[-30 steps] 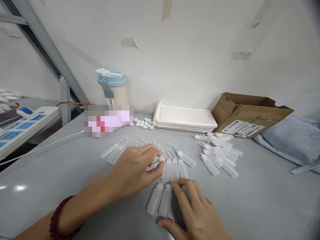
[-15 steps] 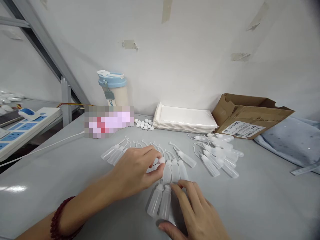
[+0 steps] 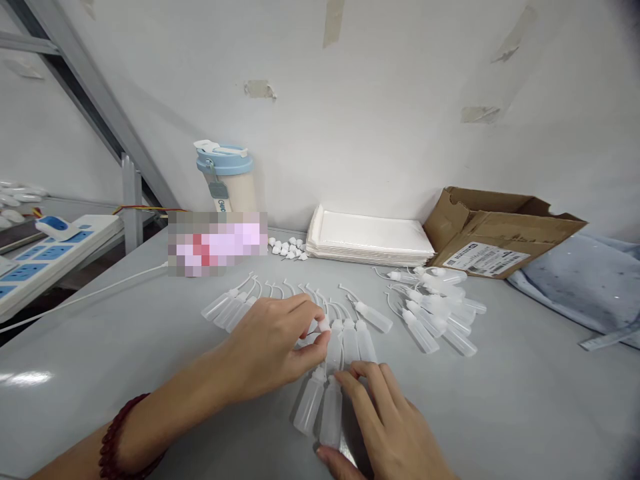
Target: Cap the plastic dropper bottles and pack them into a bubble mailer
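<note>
Bottles [image 3: 350,343]: small, translucent, with thin white tubes at their necks, lying in a loose fan across the middle of the grey table [image 3: 525,400].
Power strip [image 3: 55,257]: far left, blue sockets facing up.
Bracelet [image 3: 120,433]: dark red beads around the person's left wrist.
Tumbler [image 3: 240,190]: blue-lidded, near the wall, behind a pink item [image 3: 217,243] too blurred to make out.
Left hand [image 3: 273,340]: thumb and forefinger pinching a little white cap [image 3: 324,325] over the fan.
Loose caps [image 3: 289,249]: a small heap just left of the stack.
Nearer pair [image 3: 309,403]: two bottles side by side in front of the fan.
Stack [image 3: 373,235]: flat white packets against the wall.
Right hand [image 3: 390,420]: fingers curved around the pair's right-hand bottle [image 3: 332,413], forefinger at its neck, thumb near its base; whether it grips firmly, I can't tell from here.
Pile [image 3: 440,307]: more bottles, heaped before the carton.
Carton [image 3: 505,237]: brown, open-topped, labelled.
Cloth [image 3: 580,287]: pale blue, beside the carton.
</note>
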Demonstrator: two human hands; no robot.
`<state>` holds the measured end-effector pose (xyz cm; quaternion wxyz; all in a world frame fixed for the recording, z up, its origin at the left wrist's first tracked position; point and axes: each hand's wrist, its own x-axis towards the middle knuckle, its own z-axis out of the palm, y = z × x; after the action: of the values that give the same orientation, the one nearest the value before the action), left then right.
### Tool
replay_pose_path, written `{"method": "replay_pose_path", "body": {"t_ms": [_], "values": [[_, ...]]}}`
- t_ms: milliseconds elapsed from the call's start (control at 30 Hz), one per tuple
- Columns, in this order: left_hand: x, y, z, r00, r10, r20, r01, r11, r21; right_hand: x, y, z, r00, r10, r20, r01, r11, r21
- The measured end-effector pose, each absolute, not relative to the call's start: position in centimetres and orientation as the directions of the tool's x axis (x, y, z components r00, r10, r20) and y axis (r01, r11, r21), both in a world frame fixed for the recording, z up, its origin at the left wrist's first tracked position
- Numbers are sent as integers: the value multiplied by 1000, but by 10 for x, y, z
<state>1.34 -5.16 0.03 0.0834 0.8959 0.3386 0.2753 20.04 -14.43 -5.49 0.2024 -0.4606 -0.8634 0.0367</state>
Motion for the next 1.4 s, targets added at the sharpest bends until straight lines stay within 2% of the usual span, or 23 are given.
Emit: {"method": "replay_pose_path", "body": {"t_ms": [133,533,633,733,933,1200,1400], "values": [[14,-52,2,628,652,425,562,-758,331,200,-144,-54,-490,828,273,767,558,-317],[14,-54,3,637,656,406,554,-755,352,200,-143,-55,-494,820,289,755,570,-324],[14,-54,5,620,694,365,543,-716,439,201,-144,-53,-487,811,325,734,581,-351],[15,-55,10,610,746,266,521,-631,575,203,-143,-49,-471,787,397,694,609,-384],[12,-59,19,630,775,57,456,-428,780,205,-138,-38,-353,797,489,595,595,-540],[13,-58,16,698,703,-138,395,-217,893,211,-141,-32,-355,798,488,545,600,-585],[15,-58,15,701,699,-138,367,-189,911,213,-137,-30,-390,777,495,481,630,-610]]}}
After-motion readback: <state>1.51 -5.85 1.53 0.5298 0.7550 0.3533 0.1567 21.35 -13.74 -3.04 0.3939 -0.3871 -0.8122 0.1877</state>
